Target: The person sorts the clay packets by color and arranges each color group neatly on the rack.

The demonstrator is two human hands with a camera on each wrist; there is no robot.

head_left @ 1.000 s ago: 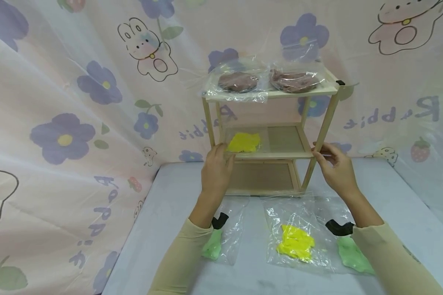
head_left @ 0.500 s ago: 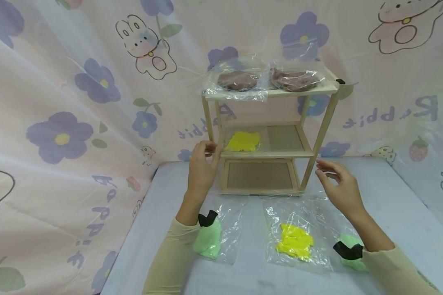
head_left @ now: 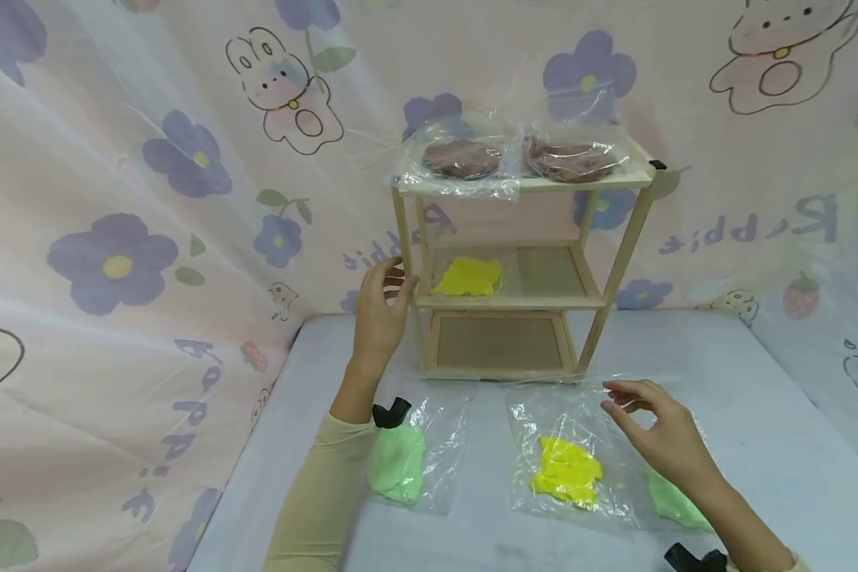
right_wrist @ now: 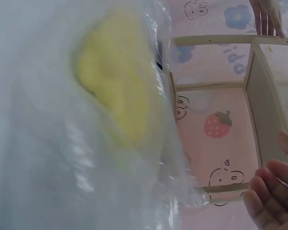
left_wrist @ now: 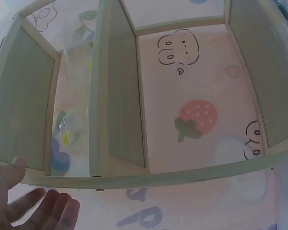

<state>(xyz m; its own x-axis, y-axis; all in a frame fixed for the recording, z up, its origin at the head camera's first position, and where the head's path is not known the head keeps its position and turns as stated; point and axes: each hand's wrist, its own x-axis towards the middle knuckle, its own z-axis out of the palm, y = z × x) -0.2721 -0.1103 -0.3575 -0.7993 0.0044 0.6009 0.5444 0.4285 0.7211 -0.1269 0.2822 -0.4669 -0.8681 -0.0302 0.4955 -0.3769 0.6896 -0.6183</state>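
A wooden three-tier shelf [head_left: 500, 303] stands at the back of the table. My left hand [head_left: 379, 322] is beside its left post, thumb and fingers apart; the left wrist view shows the fingertips [left_wrist: 70, 211] right at the post. My right hand [head_left: 665, 437] is held over the front bags, fingers loosely bent and holding nothing. Below it lie a clear bag with a bright yellow piece [head_left: 566, 473] and, partly behind the wrist, one with a light green piece [head_left: 675, 499]. Another bagged green piece [head_left: 398, 463] lies near my left forearm.
Two clear bags with brownish pieces [head_left: 463, 159] sit on the top tier. A bagged yellow piece [head_left: 469, 276] lies on the left of the middle tier. Patterned curtain [head_left: 150, 381] closes off the back and sides.
Both hands have let go of the middle tier's corners. The left has shifted left to the outside of the post; the right has come down and forward over the front bags.
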